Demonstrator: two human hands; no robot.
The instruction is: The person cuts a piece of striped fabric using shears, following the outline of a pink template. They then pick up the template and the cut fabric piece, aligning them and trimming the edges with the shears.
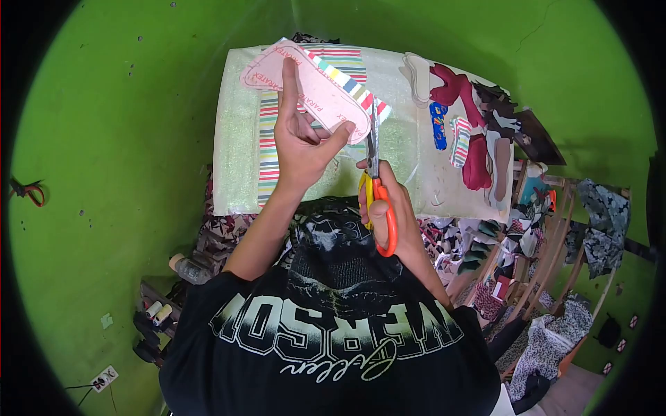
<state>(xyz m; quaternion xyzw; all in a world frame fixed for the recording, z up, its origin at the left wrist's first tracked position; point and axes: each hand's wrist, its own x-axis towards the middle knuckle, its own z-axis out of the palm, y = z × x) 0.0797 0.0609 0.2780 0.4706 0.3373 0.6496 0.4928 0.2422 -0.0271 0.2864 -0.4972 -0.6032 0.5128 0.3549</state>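
My left hand grips a pink insole-shaped piece printed with PARATEX, thumb on its near end and a finger stretched along its face. Striped fabric sticks out beyond the piece's right edge. My right hand is closed round scissors with orange and yellow handles. Their blades point away from me, up against the right end of the piece and the striped fabric; whether they are parted is hard to make out. Beneath my left hand, more striped fabric lies on the table.
The pale, plastic-covered table spans the area before me. On its right lie dark red cut pieces, a blue patterned piece, a striped piece and white sole shapes. A wooden rack with fabric scraps stands at right.
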